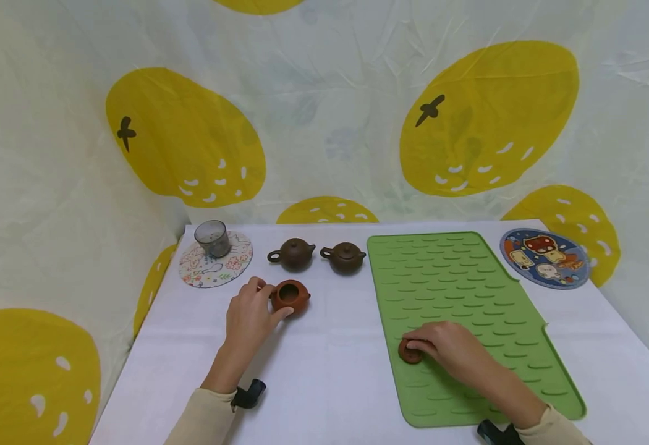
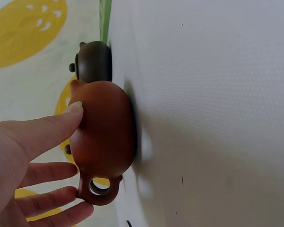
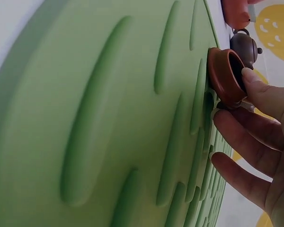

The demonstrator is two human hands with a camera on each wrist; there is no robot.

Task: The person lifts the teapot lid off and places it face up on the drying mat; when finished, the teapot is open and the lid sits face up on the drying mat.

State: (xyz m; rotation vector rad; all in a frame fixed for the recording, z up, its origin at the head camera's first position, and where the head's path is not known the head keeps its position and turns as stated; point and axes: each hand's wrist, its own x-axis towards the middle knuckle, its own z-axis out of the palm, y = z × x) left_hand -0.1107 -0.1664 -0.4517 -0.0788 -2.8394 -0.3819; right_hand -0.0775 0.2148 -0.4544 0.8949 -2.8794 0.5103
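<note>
An orange-brown clay teapot [image 1: 296, 305] stands on the white cloth without its lid, its round mouth uncovered. My left hand [image 1: 251, 309] holds it, thumb against the body and fingers by the handle [image 2: 100, 194]. On the left edge of the green mat [image 1: 441, 278], my right hand [image 1: 452, 349] pinches a matching teapot lid [image 1: 410, 352] at its rim. In the right wrist view the lid [image 3: 225, 75] has its hollow side up, with the thumb at the rim; the other fingers spread close to the mat.
Behind the orange-brown teapot stand two dark brown lidded teapots, one left [image 1: 295, 254] and one right [image 1: 347, 258]. A grey see-through cup [image 1: 213, 240] sits on a floral round mat [image 1: 204, 275] at the back left. A blue patterned round mat [image 1: 575, 272] lies at the back right.
</note>
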